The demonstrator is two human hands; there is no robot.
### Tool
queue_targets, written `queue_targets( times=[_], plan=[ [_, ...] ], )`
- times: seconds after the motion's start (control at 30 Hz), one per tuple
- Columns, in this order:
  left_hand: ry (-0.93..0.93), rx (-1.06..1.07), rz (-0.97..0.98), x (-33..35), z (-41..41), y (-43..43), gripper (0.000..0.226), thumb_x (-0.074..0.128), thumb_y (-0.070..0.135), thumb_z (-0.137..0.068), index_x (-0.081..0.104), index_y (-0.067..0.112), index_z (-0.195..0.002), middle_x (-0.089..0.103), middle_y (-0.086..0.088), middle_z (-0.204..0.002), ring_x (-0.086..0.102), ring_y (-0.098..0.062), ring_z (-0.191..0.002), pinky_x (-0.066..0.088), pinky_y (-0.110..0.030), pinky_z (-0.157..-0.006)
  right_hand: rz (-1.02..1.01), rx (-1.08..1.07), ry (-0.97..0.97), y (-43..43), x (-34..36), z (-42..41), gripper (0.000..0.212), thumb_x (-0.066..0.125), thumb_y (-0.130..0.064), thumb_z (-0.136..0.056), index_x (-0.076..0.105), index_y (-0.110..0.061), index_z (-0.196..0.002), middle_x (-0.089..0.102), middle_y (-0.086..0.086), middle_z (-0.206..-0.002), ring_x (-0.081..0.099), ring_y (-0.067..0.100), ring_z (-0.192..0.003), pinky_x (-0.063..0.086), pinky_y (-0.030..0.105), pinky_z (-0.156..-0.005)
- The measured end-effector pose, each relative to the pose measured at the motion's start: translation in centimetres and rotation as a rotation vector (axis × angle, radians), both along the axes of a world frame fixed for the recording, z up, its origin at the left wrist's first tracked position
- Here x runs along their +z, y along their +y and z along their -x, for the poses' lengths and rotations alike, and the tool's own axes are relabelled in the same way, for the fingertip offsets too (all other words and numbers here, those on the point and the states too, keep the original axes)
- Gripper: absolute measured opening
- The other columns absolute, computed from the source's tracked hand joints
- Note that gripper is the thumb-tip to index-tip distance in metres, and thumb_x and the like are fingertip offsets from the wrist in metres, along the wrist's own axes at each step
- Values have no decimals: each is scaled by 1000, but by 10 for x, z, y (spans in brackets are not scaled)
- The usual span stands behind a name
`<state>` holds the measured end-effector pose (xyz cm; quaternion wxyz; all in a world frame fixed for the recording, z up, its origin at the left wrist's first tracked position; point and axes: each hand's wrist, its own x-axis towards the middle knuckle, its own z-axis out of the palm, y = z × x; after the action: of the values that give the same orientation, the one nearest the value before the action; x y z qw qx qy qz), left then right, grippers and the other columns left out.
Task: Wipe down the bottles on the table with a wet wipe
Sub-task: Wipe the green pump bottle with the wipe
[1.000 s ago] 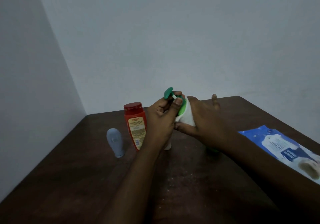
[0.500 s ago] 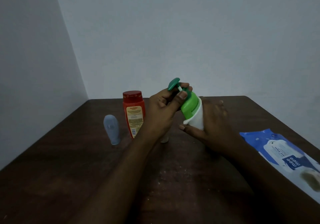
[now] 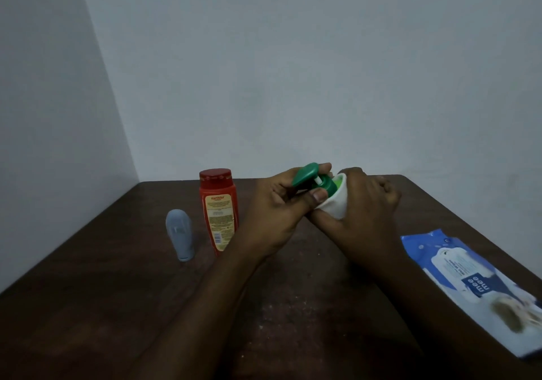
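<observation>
A green pump bottle (image 3: 318, 181) is held tilted above the middle of the dark wooden table (image 3: 88, 277). My left hand (image 3: 278, 209) grips it at the pump neck, thumb against the collar. My right hand (image 3: 357, 212) wraps a white wet wipe (image 3: 334, 203) round the bottle's body, which the wipe and fingers hide. A red bottle (image 3: 218, 212) with a red cap stands upright left of my hands. A small grey-blue bottle (image 3: 179, 234) stands left of the red one.
A blue pack of wet wipes (image 3: 469, 285) lies flat near the table's right edge. White walls meet in a corner behind the table's far left. Pale specks dot the tabletop between my forearms.
The wipe in my right hand has slid up the green bottle toward its collar, covering more of the light green top. The bottle is tilted more toward my left hand.
</observation>
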<state>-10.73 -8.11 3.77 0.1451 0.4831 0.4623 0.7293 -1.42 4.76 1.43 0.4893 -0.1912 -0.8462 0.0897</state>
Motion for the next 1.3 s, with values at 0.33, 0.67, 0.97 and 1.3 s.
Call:
queue_targets(
  times=[0.33, 0.67, 0.97, 1.3],
  plan=[
    [48, 44, 45, 0, -4, 1, 33, 75, -5, -89, 72, 6, -120, 75, -8, -118, 72, -19, -114, 59, -32, -94, 38, 167, -16, 11, 3, -7, 44, 55, -71, -77, 60, -28, -86, 62, -12, -81, 60, 12, -86, 35, 48, -93],
    [-95, 166, -164, 3, 2, 2, 39, 69, -13, -89, 63, 3, -124, 77, -18, -114, 73, -27, -112, 60, -38, -97, 24, 183, -107, 16, -4, -9, 55, 18, -91, -85, 43, -45, -67, 46, -16, -68, 46, 14, -86, 28, 43, -87],
    [-75, 90, -136, 7, -2, 2, 52, 65, 3, -95, 52, 9, -146, 71, -13, -132, 64, -22, -131, 55, -34, -103, -28, 215, -160, 11, -7, -4, 40, 30, -82, -90, 44, -46, -79, 45, -19, -70, 51, 16, -86, 37, 49, -90],
    [129, 146, 111, -9, -9, 10, 94, 86, 6, -83, 37, 39, -156, 58, 21, -144, 57, -2, -133, 53, -23, -102, 34, 4, -283, 6, -1, -5, 47, 28, -70, -82, 59, -35, -87, 54, -16, -76, 53, 16, -96, 19, 35, -85]
  ],
)
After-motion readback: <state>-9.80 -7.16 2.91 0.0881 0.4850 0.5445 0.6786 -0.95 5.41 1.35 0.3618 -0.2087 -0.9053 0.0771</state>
